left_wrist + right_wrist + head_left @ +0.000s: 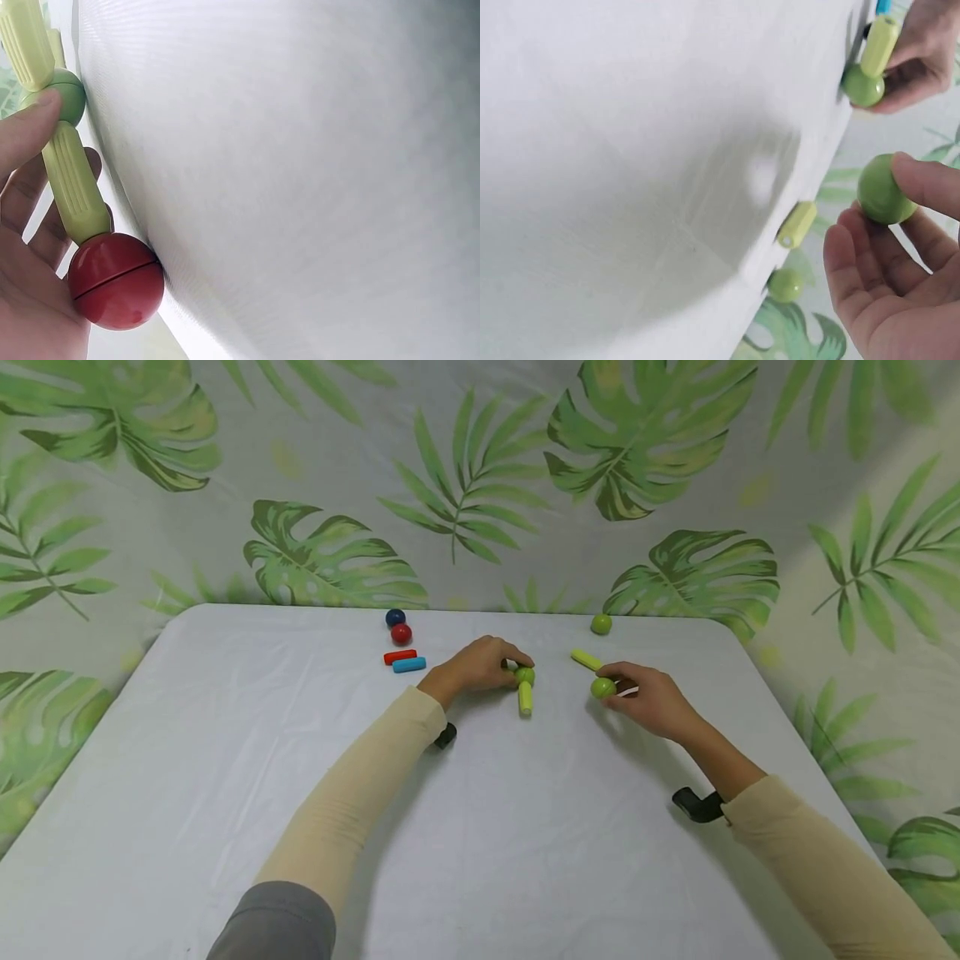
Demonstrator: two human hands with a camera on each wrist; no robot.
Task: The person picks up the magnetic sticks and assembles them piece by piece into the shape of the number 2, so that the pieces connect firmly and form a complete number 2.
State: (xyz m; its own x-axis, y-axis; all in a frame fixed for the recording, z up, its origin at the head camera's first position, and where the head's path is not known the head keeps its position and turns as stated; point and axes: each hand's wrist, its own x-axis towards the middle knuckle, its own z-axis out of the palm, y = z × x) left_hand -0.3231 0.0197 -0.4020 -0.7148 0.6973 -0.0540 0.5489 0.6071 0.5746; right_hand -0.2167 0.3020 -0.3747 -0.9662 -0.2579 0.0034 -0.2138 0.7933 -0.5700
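Observation:
My left hand (480, 667) grips a joined piece of magnetic-toy-like balls and sticks. In the left wrist view, its red ball (116, 281) sits by the palm, followed by a ribbed yellow-green stick (75, 180) and a green ball (71, 97) under the thumb. A second yellow-green stick (525, 698) sticks out from that green ball, pointing toward the near edge in the head view, where the hand hides the red ball. To the right, my right hand (652, 702) pinches a separate green ball (603, 687) between thumb and fingertips, held above the white table.
Beyond the right hand lie a loose yellow-green stick (586, 660) and another green ball (602, 624). Left of the left hand are a blue ball (395, 617), a red ball (401, 634), a red stick (400, 657) and a blue stick (408, 665). Leaf-patterned cloth (480, 485) hangs behind.

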